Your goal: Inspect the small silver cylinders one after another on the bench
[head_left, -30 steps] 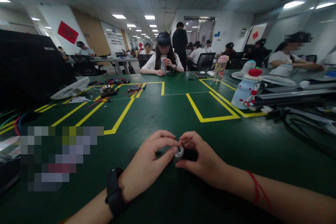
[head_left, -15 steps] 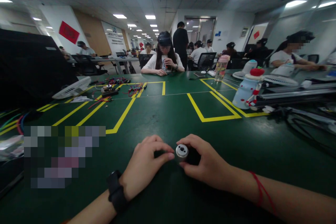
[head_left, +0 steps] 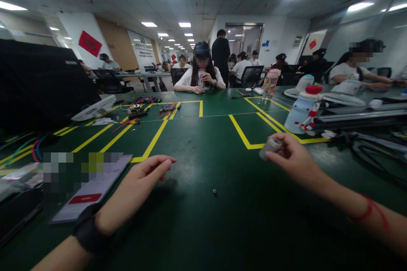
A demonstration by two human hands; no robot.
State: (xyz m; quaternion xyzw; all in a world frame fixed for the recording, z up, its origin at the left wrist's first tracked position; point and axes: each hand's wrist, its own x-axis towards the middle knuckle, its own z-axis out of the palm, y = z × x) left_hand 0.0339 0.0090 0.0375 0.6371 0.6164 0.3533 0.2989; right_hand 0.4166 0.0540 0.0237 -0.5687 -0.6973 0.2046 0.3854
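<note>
My right hand (head_left: 291, 156) grips a grey metal cylinder (head_left: 270, 148) between thumb and fingers, tilted and raised over the yellow-taped rectangle on the right. At the left, my left hand (head_left: 148, 173) hovers above the table, its fingers curled and thumb against them; whether something small is between them cannot be made out. A tiny metal part (head_left: 215, 192) stands on the green table (head_left: 197, 228) between the two hands, touched by neither.
A tablet (head_left: 92, 199) lies beside my left forearm. Wire bundles (head_left: 143, 100) are at the back left. A blue bottle (head_left: 298, 112), a pink-lidded bottle (head_left: 271, 85) and black cables (head_left: 359, 152) are on the right. A person (head_left: 202, 72) sits opposite.
My right hand has lifted the cylinder and carried it right and away from me. My left hand has moved left. The tiny part now shows where the cylinder was.
</note>
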